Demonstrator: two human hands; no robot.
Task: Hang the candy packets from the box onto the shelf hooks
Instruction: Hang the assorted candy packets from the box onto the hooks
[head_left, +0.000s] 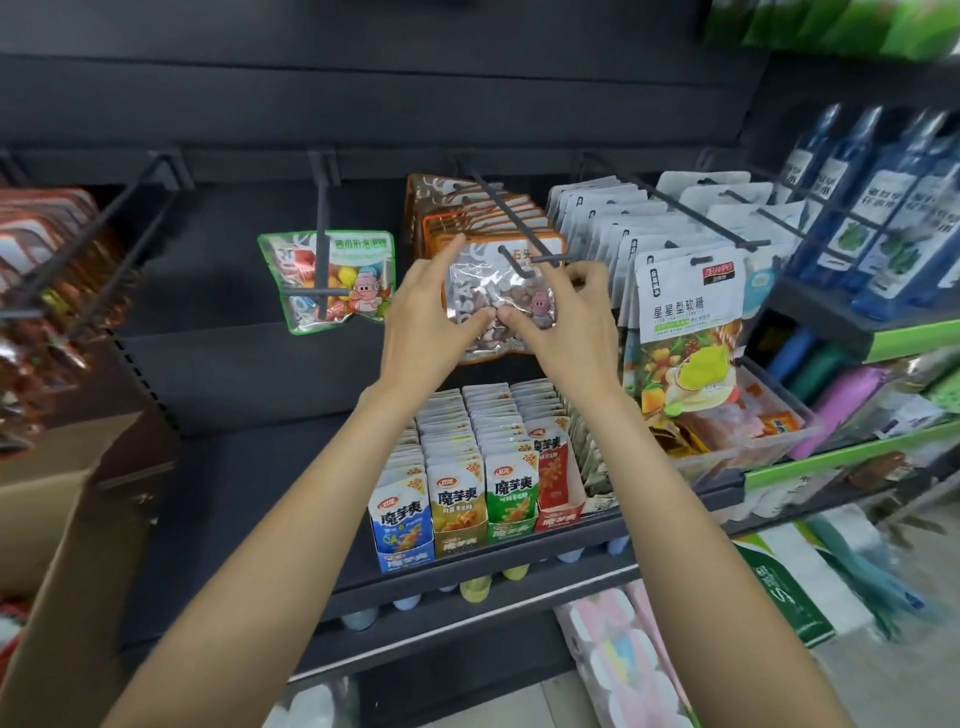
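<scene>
Closest thing is the cardboard box (62, 525) down at the lower left, flap open. Both arms reach up past the konjac snack packs (467, 499) on the shelf. Left hand (421, 317) and right hand (566, 317) both pinch the orange-edged candy packet (498, 301) by its sides, holding it right at the tip of the shelf hook (514, 228), with more of the same hanging behind. Further left a green-edged candy packet (332, 280) hangs alone on its own hook
</scene>
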